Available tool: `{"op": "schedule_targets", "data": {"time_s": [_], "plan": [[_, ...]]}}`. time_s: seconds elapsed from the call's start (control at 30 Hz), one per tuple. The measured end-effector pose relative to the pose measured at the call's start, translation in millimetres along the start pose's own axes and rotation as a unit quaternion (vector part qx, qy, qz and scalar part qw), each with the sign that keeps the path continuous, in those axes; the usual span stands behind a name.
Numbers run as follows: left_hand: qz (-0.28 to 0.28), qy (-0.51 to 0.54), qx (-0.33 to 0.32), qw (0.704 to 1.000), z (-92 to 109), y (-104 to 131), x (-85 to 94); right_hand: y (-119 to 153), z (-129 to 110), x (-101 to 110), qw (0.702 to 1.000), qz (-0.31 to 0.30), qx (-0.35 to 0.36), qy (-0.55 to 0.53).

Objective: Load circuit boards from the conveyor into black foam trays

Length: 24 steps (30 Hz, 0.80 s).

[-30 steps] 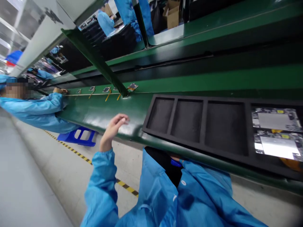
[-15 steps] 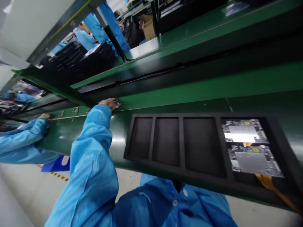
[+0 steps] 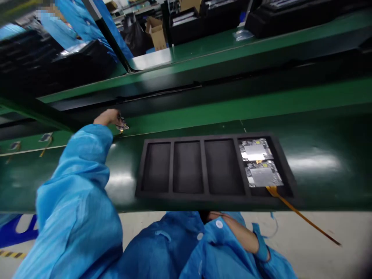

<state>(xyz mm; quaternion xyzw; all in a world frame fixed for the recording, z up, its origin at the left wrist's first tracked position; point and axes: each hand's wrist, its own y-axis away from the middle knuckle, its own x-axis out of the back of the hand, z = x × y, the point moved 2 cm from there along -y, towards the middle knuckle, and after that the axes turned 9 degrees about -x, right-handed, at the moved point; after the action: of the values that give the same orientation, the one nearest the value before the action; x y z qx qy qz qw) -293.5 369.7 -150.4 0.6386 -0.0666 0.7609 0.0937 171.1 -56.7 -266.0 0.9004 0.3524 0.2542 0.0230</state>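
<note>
At the far side of the green bench, my left hand (image 3: 108, 116) is closed on a small circuit board (image 3: 122, 124), held by its edge just above the surface. My right hand (image 3: 214, 215) is drawn in against my blue smock, below the bench edge; its fingers are hidden. In front of me lies a black foam tray (image 3: 172, 166) with several compartments. Its rightmost one has two circuit boards in it, an upper board (image 3: 255, 149) and a lower board (image 3: 264, 174). From the lower one an orange flex cable (image 3: 302, 215) hangs over the front edge.
More boards with orange cables, such as this board (image 3: 45, 137), lie along the green strip at left. A raised green shelf (image 3: 186, 64) runs behind, carrying black trays (image 3: 186, 23) and a cardboard box (image 3: 157, 33). A blue stool (image 3: 20, 232) stands below left.
My view has swung left-to-right, so the whole tray and hanging cable now show. My left hand, with the board, appears slightly raised. My right forearm has come into view at my chest.
</note>
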Motion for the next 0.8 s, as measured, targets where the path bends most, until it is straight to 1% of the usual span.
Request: {"op": "schedule_targets", "data": {"time_s": [0.07,0.1,0.17,0.2,0.23,0.27,0.3,0.33,0.4,0.43,0.47,0.5,0.57,0.63,0.7,0.8], "plan": [[0.034,-0.019,0.000,0.999,23.5,0.3,10.1,25.2,-2.1,0.9,0.999,-0.029,-0.021,-0.037],[0.063,-0.030,-0.001,0.998,39.9,3.2,15.3,35.8,-7.1,5.4,0.998,-0.038,-0.022,-0.053],[0.135,-0.035,-0.015,0.990,81.3,16.5,23.8,49.0,-23.7,20.8,0.997,-0.028,0.006,-0.074],[0.171,-0.013,-0.035,0.985,105.6,27.1,25.9,50.8,-33.8,30.7,0.996,-0.005,0.031,-0.084],[0.204,0.028,-0.066,0.976,131.2,40.1,25.9,49.2,-43.9,41.3,0.993,0.034,0.061,-0.097],[0.233,0.087,-0.107,0.963,157.4,54.9,23.7,44.4,-53.0,52.2,0.986,0.093,0.088,-0.108],[0.260,0.156,-0.150,0.941,182.9,70.9,19.6,36.8,-60.5,62.8,0.974,0.166,0.111,-0.112],[0.282,0.230,-0.187,0.913,206.9,87.1,13.4,27.0,-66.0,72.4,0.956,0.243,0.124,-0.106],[0.300,0.366,-0.239,0.848,248.0,116.2,-3.8,2.7,-71.4,87.5,0.913,0.386,0.114,-0.074],[0.299,0.419,-0.250,0.820,264.0,127.4,-13.9,-10.2,-72.2,93.0,0.889,0.442,0.107,-0.055],[0.289,0.464,-0.256,0.798,276.8,136.0,-24.3,-23.0,-72.0,97.3,0.867,0.486,0.101,-0.035],[0.273,0.499,-0.258,0.781,286.2,142.0,-34.6,-35.1,-71.4,100.3,0.849,0.518,0.101,-0.017],[0.232,0.551,-0.257,0.759,295.9,147.1,-53.2,-55.9,-68.6,103.1,0.826,0.554,0.105,0.012],[0.200,0.581,-0.252,0.748,296.1,145.8,-68.3,-70.7,-64.7,101.9,0.808,0.578,0.111,0.026],[0.186,0.595,-0.243,0.743,291.8,141.1,-79.6,-79.8,-60.4,98.0,0.793,0.597,0.113,0.026],[0.175,0.605,-0.238,0.740,287.1,134.0,-90.8,-86.5,-53.3,91.9,0.790,0.605,0.093,0.025]]}}
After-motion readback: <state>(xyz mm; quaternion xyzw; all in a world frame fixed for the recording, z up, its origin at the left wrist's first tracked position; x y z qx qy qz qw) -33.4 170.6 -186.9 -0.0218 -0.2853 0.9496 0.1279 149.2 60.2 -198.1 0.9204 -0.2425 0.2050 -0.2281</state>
